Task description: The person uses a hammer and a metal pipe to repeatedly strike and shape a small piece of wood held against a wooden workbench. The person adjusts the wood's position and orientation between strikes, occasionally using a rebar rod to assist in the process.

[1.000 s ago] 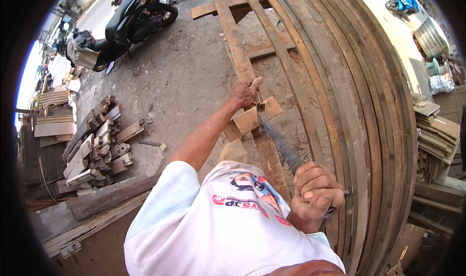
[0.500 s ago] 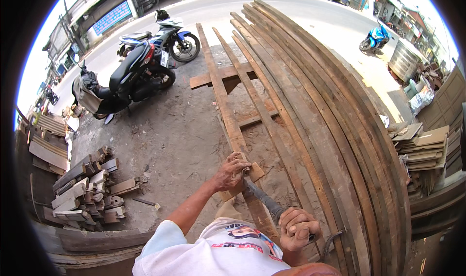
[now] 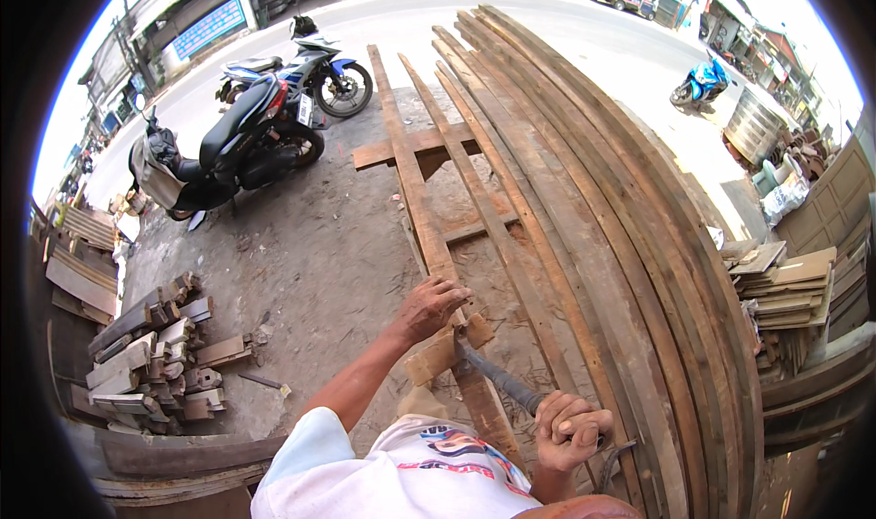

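Observation:
My right hand (image 3: pixel 572 430) is closed around the dark grip of a hammer (image 3: pixel 506 382). The hammer slants up and left, and its head, too small to make out fully, rests at a short wooden block (image 3: pixel 429 359). That block lies across a long narrow plank (image 3: pixel 429 236) in front of me. My left hand (image 3: pixel 432 307) is over the plank just beyond the block, with its fingers loosely stretched to the right and apart from the hammer. Whatever lies under those fingers is hidden.
Several long boards (image 3: pixel 630 245) lie side by side to the right. A curved metal piece (image 3: pixel 617 460) sits by my right wrist. Crosspieces (image 3: pixel 370 157) lie under the planks. Wood offcuts (image 3: pixel 155 364) are piled at left; motorbikes (image 3: pixel 242 145) stand beyond. Flat panels (image 3: pixel 794 286) are stacked at right.
My left hand has moved off the block and the hammer head, slightly up and left. The right hand has lifted a little with the hammer's grip.

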The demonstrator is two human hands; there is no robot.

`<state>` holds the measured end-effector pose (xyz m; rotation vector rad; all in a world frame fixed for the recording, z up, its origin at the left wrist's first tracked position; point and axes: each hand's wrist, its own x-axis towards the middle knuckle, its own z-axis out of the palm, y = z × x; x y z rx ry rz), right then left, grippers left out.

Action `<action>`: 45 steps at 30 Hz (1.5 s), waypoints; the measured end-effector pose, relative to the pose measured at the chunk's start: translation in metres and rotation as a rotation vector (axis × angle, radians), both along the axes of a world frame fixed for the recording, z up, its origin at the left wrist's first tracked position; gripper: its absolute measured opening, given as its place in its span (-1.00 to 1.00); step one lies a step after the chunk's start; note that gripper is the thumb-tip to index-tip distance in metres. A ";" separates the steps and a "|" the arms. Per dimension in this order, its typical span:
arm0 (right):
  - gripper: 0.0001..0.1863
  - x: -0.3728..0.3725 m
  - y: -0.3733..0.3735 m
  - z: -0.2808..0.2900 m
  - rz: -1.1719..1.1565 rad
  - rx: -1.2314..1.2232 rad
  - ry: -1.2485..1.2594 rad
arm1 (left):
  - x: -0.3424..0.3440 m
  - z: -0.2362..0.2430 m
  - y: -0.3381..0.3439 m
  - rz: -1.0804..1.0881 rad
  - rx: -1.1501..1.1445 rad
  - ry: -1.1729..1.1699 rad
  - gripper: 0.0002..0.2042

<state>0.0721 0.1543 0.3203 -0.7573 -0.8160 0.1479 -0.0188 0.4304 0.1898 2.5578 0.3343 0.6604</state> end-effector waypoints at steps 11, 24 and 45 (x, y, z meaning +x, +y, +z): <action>-0.59 0.006 0.008 -0.001 0.022 0.003 -0.038 | -0.034 -0.026 0.010 0.298 -0.430 0.480 -0.19; -0.55 0.011 0.020 -0.006 0.116 -0.082 0.003 | -0.090 -0.050 -0.027 0.268 -0.811 0.279 0.47; -0.52 0.030 0.009 0.044 0.158 -0.160 -0.035 | -0.073 -0.075 -0.046 0.227 -1.227 0.083 0.48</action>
